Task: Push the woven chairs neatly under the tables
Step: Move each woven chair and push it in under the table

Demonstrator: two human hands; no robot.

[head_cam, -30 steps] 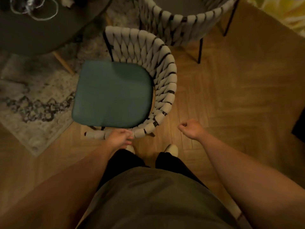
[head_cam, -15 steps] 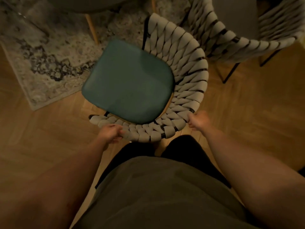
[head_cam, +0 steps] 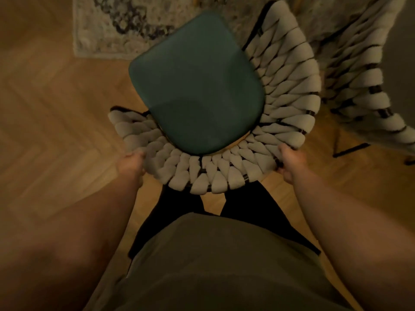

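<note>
While the person looks straight down, both hands are clamped on the curved back of the woven chair (head_cam: 224, 173): the left hand (head_cam: 131, 163) is closed around the rim on the left side of the curve, and the right hand (head_cam: 292, 161) is wrapped around the rim on the right side, fingers curled over the pale woven straps. Chair's got a dark green seat cushion (head_cam: 195, 84) and a thin black frame, and it sits right in front of the person's legs, back toward them, seat pointing away. It's mostly on the herringbone wood floor (head_cam: 56, 113), with the front edge of the seat reaching over the corner of a grey patterned rug (head_cam: 121, 25). A second woven chair (head_cam: 363, 81) stands just beside it on the right, its woven back close to the first one's; can't tell if they actually touch. Pretty dim and a bit blurry, so I can't make out a table from here.
</note>
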